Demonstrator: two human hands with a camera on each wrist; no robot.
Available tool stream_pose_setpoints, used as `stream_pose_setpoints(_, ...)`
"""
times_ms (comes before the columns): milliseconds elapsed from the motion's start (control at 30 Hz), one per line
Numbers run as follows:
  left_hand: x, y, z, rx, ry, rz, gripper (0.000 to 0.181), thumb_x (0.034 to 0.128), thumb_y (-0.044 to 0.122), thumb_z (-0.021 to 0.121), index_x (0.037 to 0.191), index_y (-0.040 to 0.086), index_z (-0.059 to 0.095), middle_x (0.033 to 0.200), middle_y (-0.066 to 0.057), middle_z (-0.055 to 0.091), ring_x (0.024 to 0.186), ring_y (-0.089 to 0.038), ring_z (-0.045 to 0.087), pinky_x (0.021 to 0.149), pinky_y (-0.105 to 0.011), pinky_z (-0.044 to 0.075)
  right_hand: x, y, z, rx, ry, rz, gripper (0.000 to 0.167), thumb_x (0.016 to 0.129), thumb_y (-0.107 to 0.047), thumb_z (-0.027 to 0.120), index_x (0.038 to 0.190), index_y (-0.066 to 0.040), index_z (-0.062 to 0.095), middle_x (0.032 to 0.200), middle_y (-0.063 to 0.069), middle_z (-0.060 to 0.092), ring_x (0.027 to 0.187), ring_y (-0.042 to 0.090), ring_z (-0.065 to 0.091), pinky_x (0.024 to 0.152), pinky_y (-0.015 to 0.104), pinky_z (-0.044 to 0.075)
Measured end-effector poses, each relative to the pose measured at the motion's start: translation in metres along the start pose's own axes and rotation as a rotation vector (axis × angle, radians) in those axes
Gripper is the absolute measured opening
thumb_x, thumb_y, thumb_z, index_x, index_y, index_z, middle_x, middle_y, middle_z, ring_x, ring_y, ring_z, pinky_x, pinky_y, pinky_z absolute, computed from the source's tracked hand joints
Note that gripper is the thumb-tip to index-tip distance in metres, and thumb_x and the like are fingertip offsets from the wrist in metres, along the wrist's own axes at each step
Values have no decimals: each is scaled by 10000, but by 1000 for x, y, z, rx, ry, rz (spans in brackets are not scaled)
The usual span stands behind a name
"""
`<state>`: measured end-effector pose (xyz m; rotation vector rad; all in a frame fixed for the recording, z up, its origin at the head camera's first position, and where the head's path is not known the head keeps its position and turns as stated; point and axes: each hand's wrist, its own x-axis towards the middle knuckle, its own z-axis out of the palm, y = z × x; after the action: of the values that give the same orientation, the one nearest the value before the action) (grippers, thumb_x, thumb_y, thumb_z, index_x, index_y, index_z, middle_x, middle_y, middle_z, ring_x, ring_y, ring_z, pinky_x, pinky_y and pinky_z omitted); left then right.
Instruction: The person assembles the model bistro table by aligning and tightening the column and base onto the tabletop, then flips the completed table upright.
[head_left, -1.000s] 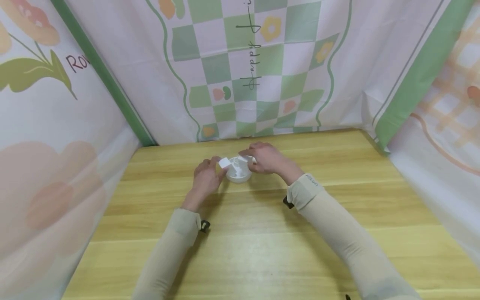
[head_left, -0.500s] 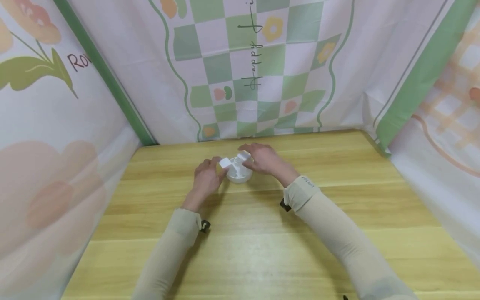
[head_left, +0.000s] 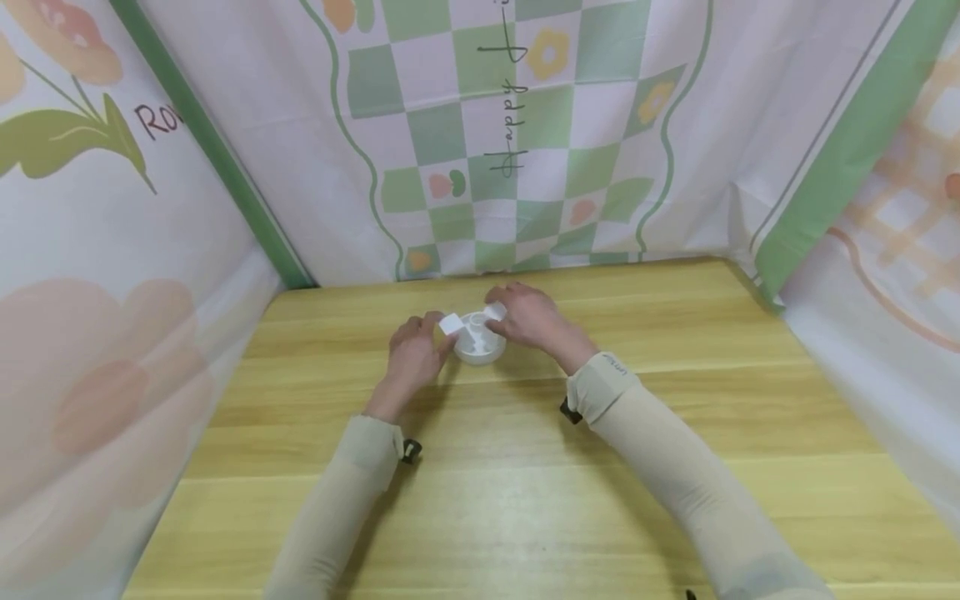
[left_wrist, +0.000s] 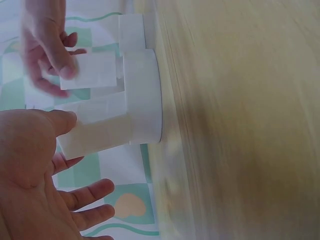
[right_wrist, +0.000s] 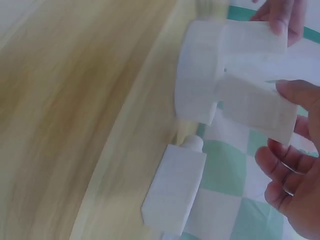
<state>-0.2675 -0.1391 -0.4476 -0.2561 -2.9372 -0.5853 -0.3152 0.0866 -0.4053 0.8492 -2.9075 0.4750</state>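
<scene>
A white round dish-like piece [head_left: 480, 350] stands on the table near its far edge. From the left, my left hand [head_left: 412, 357] pinches a white block [head_left: 451, 324], whose lower end meets the round piece [left_wrist: 144, 95]. On the other side, my right hand [head_left: 531, 318] holds a second white block [head_left: 495, 312] between thumb and fingers. The right wrist view shows this block [right_wrist: 260, 107] tilted, its inner end at the round piece [right_wrist: 197, 72]; whether they are joined, I cannot tell. Small white parts inside the dish are too small to make out.
Another white block [right_wrist: 175, 190] with a rounded knob lies on the table beside the round piece, seen in the right wrist view. A patterned cloth [head_left: 465, 200] hangs behind the wooden table [head_left: 480, 483], with more cloth at both sides.
The right hand's block, first low over the dish, came into fuller view, then shifted slightly right, uncovering more of the dish's inside. My left hand and its block have hardly moved.
</scene>
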Motion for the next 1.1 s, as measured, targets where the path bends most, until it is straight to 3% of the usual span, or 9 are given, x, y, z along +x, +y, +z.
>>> stream_pose_setpoints(100,0,0,1,8,8,8,519,1020,492,494,1410,153,445,1265,-211,593,1191,-354,567,1075,-505,425,-2,2,-2,-40,-29,-14,586,845,-310,689,1370,-75,581,1354,192,598,1268,377,558,1069,484,469)
stream_pose_setpoints(267,1,1,0,17,23,14,520,1018,485,503,1408,146,450,1248,-213,602,1172,-356,577,1058,-503,440,-4,7,-5,8,-25,-61,534,842,-186,677,1346,-34,591,1350,187,598,1253,361,571,1068,479,470)
stream_pose_setpoints(467,3,3,-2,11,-11,-10,522,1023,499,480,1422,166,430,1274,-199,583,1203,-351,556,1101,-501,398,-5,8,-6,41,11,-84,455,870,-339,748,1233,-94,625,1148,138,655,1014,312,657,884,468,543)
stream_pose_setpoints(633,2,2,-4,9,-5,-8,521,1023,490,487,1418,152,435,1274,-204,588,1202,-356,559,1098,-511,402,-5,10,-9,85,2,-151,448,799,-168,714,1228,-51,662,1228,132,655,986,308,664,860,427,546)
stream_pose_setpoints(733,2,2,-4,10,-3,-12,524,1023,491,487,1418,150,436,1267,-198,590,1197,-350,560,1097,-508,403,-5,12,-9,78,12,-175,429,786,-112,685,1210,-51,665,1166,133,678,946,289,659,838,423,546)
stream_pose_setpoints(867,2,1,-3,6,-10,-15,532,1020,495,492,1420,149,437,1266,-196,590,1193,-348,561,1098,-505,404,-5,12,-5,77,9,-153,402,816,-121,692,1211,-69,643,1094,123,684,952,277,657,849,419,547)
stream_pose_setpoints(1100,0,1,-1,4,6,3,529,1018,486,504,1410,134,452,1254,-207,605,1185,-350,573,1079,-505,421,-5,10,-2,107,1,-149,419,846,-178,726,1242,-81,630,1148,123,680,1018,295,668,886,432,550)
